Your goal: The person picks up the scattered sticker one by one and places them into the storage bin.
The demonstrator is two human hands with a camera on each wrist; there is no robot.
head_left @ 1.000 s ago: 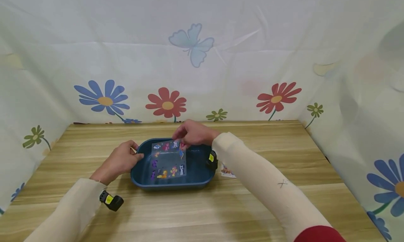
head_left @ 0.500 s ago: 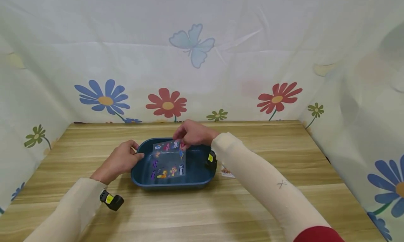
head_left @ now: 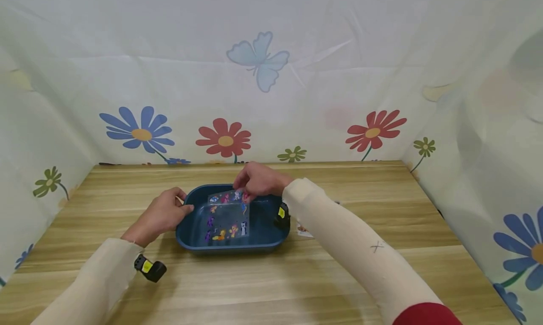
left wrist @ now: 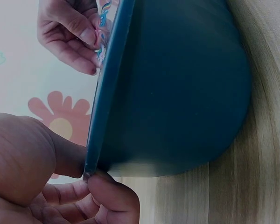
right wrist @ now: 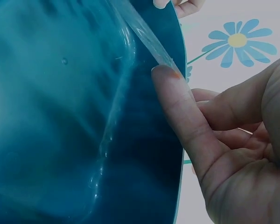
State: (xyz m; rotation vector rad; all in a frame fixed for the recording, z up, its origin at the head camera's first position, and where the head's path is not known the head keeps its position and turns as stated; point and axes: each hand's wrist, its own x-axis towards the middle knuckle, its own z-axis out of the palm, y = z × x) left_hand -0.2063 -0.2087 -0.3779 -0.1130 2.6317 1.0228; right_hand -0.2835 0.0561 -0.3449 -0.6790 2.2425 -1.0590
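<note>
A dark blue oval basin stands on the wooden table. My left hand grips its left rim, thumb on the inside and fingers outside, as the left wrist view also shows. Over the far rim, my right hand pinches the upper right corner of a clear plastic sheet between thumb and fingers. Small colourful cartoon ponies are printed around the sheet's border. The sheet slopes down into the basin. In the right wrist view it appears edge-on as a thin clear strip, and the basin's inside has a wet-looking shine.
A small printed card lies on the table right of the basin, partly hidden by my right forearm. A small dark thing peeks out behind that sleeve. Flower-printed cloth walls the table at the back and both sides.
The sheet's left side has shifted slightly right and its top edge has sunk a little in the basin. Both hands keep their grips almost in place.
</note>
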